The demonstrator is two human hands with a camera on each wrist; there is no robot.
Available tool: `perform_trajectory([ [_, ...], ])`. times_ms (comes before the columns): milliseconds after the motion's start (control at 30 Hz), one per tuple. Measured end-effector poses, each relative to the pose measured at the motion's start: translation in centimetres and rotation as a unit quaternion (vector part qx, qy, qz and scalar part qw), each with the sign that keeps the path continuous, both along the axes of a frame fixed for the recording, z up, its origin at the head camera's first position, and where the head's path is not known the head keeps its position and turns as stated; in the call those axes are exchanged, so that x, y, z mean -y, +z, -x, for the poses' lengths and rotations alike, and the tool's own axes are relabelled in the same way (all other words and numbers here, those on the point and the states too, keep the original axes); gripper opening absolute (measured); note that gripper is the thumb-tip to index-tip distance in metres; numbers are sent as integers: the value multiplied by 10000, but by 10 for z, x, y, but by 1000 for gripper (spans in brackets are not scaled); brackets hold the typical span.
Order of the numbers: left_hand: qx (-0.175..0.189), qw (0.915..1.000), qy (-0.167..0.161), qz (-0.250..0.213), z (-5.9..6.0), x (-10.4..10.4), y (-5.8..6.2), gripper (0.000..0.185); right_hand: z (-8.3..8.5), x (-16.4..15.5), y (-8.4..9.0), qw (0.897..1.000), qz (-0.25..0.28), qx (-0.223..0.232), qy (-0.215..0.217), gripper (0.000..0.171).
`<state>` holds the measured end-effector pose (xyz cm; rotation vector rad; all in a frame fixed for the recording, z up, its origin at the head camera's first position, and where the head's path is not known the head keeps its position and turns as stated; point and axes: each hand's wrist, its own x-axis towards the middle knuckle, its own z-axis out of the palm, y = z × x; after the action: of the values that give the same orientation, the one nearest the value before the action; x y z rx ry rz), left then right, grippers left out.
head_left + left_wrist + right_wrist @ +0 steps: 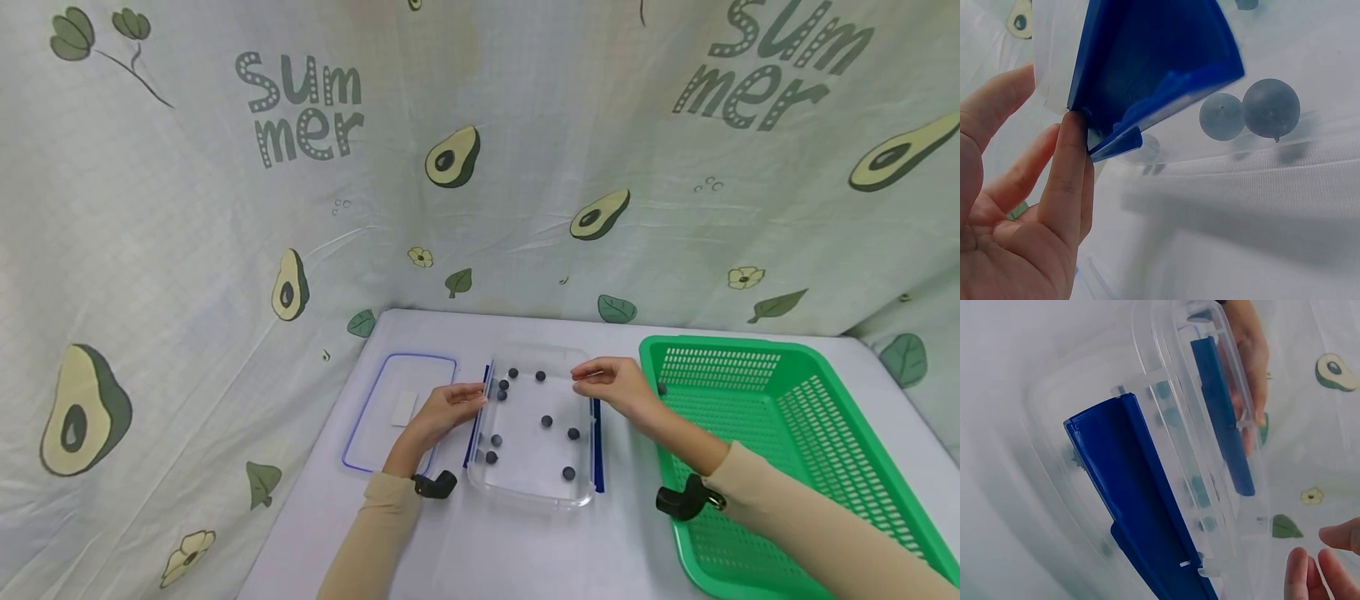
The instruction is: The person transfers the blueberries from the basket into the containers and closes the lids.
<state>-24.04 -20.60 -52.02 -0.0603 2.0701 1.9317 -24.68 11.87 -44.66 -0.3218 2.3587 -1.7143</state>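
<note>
A clear plastic box (528,500) stands on the white table and holds several dark blue berries (547,422). A blue latch (475,425) hangs on its left side and another blue latch (597,450) on its right. My left hand (457,402) lies at the left side. In the left wrist view its straight fingers (1069,181) touch the flipped-out latch (1147,62), with berries (1270,107) just behind the wall. My right hand (600,382) hovers over the box's far right rim. Its fingertips (1300,575) show near the right latch (1135,500), slightly apart and holding nothing.
The box's clear lid (375,425) with a blue rim lies flat to the left. A green slotted basket (750,417) stands close on the right. A cloth printed with avocados (450,158) hangs behind and around the table.
</note>
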Motion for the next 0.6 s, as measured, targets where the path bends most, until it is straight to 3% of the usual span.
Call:
perform_trajectory([
  [300,-10,10000,-6,-27,0,0,1,43,0,-10,11,9998,126,-87,-114,28],
  [600,-90,9999,-63,-2,-2,-1,2,45,3,-34,10,9982,442,-171,-378,36],
])
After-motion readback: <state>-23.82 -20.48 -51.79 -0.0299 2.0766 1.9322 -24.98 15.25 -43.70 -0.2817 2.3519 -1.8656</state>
